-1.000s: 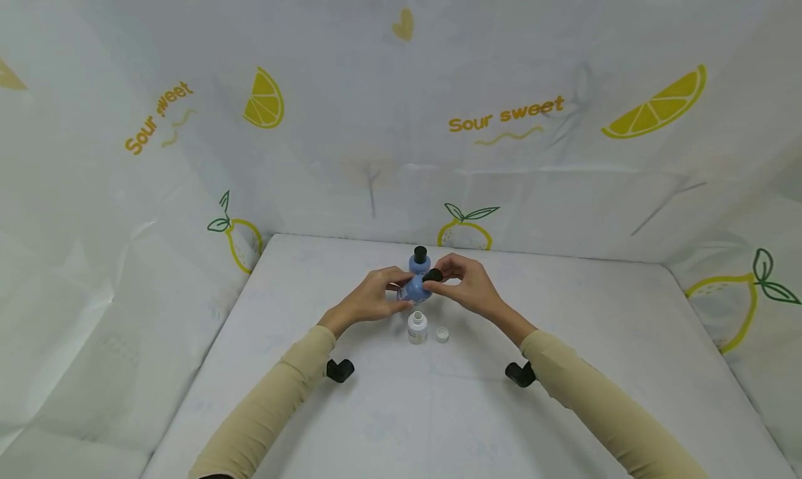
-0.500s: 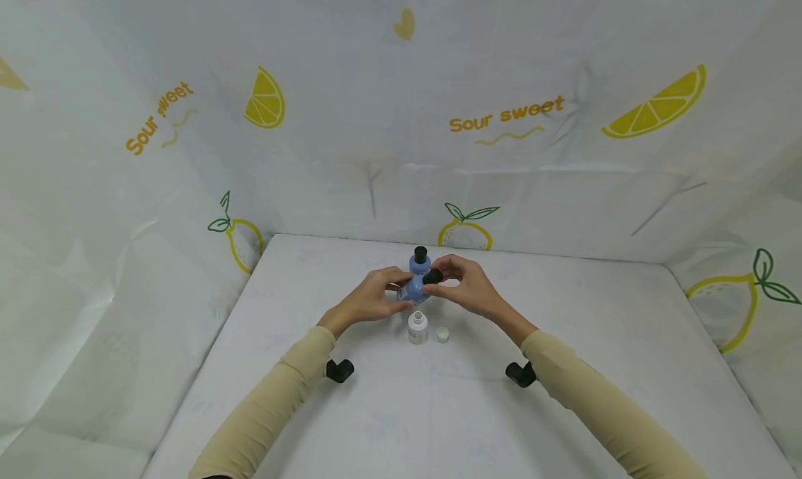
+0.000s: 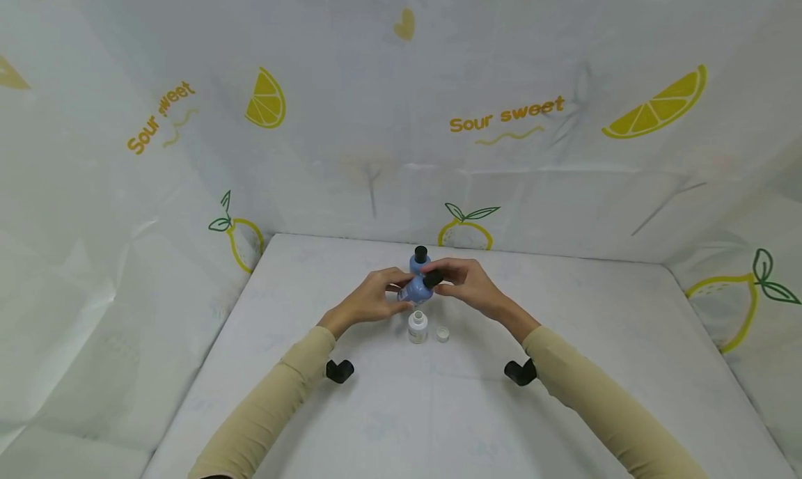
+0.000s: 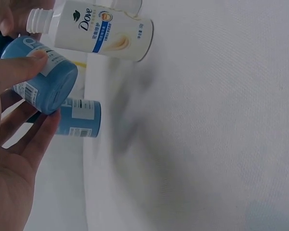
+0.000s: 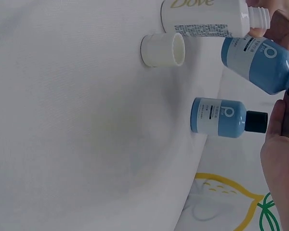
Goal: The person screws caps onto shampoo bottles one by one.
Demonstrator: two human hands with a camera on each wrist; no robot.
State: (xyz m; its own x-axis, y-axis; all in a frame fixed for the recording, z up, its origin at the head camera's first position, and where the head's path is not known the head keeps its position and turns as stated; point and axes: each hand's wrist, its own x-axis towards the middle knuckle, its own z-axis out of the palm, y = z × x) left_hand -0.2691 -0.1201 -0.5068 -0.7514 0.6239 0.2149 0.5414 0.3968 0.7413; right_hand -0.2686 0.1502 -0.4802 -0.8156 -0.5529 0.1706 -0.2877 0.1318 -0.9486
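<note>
My left hand [image 3: 374,296] grips a small blue bottle [image 3: 415,291] between thumb and fingers, raised and tilted with its top toward the right. The fingers and thumb of my right hand [image 3: 471,284] are around its black cap [image 3: 432,278], which sits on the bottle's neck. Behind it, a second blue bottle [image 5: 219,118] with a black cap stands upright on the table. Nearer to me stands a white Dove bottle [image 4: 103,29], its threaded neck uncovered. To its right on the table lies a white cap [image 5: 161,49], hollow side up.
A white cloth covers the table [image 3: 401,416]. Behind it hangs a white sheet [image 3: 351,138] printed with lemons and lettering. One black angled piece [image 3: 340,371] shows beside the left sleeve, and another black piece [image 3: 520,373] by the right sleeve.
The right hand's fingers have shifted around the black cap, the forefinger now reaching further left over it and the thumb drawn back to the right. The left hand and bottle have hardly moved.
</note>
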